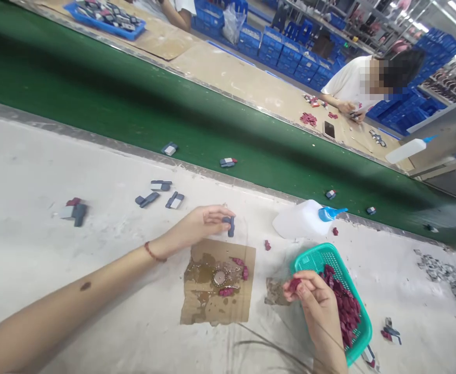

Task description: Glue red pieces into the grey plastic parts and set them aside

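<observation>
Landmark: the cardboard (196, 314), brown, lying flat on the white table (111, 291), glossy wet patches across it.

Left hand (206, 223): just beyond the cardboard's far edge, narrow pinch, thumb and fingertips on a grey part (231, 227). Part is raised roughly upright; can't tell if its lower end touches the table.

Right hand (319, 304): right of the cardboard, at the near-left side of the basket (309, 255), fingertips closed on a red piece (294, 284).

On the cardboard: round metal disc (219, 278) around the middle, a few red bits (226, 292) about it.

Right of the cardboard: small brown scrap (275, 291) just beside it, then the basket, green, holding a heap of red pieces (347, 309). Far right, spread of silver bits (442, 275).

Beyond and right: white bottle (301, 219), blue nozzle, lying tilted. Beyond and left: three grey assemblies (160, 185) close together.

Well beyond: green belt (106, 104) with several assemblies on it; co-worker (350, 78) seated across it.
</observation>
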The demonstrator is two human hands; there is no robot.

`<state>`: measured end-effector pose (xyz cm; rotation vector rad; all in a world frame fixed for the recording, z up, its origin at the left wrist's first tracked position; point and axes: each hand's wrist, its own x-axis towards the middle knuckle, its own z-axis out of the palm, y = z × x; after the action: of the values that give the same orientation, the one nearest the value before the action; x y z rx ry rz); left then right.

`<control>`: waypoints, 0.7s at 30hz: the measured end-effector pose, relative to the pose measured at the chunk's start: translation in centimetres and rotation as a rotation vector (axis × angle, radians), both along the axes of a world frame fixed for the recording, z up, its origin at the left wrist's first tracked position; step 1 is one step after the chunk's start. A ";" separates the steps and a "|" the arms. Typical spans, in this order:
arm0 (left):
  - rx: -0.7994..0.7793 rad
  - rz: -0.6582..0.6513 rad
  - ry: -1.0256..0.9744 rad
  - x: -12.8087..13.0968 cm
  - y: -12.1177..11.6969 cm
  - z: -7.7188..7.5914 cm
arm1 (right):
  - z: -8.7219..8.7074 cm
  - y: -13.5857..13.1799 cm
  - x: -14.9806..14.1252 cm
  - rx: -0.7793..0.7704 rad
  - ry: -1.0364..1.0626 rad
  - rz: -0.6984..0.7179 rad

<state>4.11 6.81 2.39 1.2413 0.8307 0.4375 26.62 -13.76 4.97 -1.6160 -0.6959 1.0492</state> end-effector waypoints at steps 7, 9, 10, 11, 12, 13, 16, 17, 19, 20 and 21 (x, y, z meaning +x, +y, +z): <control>-0.236 0.088 -0.119 -3.4 -3.6 -0.9 | -1.5 3.9 -4.8 -0.015 -0.203 0.253; -0.258 0.103 -0.152 -4.0 -4.4 -1.1 | -1.8 4.5 -5.9 -0.022 -0.322 0.383; -0.264 0.104 -0.164 -4.2 -4.8 -1.2 | -2.0 4.8 -6.3 -0.028 -0.372 0.445; -0.274 0.101 -0.174 -4.4 -5.1 -1.3 | -2.1 5.0 -6.7 -0.025 -0.420 0.498; -0.290 0.095 -0.184 -4.5 -5.4 -1.4 | -2.2 5.2 -7.1 -0.009 -0.467 0.542; -0.311 0.086 -0.196 -4.6 -5.7 -1.5 | -2.4 5.4 -7.4 0.019 -0.511 0.581; -0.355 0.071 -0.214 -4.8 -6.2 -1.9 | -2.8 6.0 -8.2 0.125 -0.626 0.652; -0.351 0.074 -0.210 -4.8 -6.4 -2.0 | -2.9 6.2 -8.4 0.148 -0.652 0.663; -0.311 0.092 -0.195 -4.7 -6.6 -2.1 | -3.0 6.5 -8.5 0.164 -0.691 0.666; -0.281 0.106 -0.190 -4.6 -6.6 -2.2 | -3.0 6.5 -8.5 0.158 -0.704 0.665; -0.253 0.121 -0.191 -4.6 -6.7 -2.2 | -3.0 6.5 -8.5 0.144 -0.714 0.667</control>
<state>-0.45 0.09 0.20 0.9043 0.7734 0.5232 18.16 -7.22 2.01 -1.6604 -1.8364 0.8123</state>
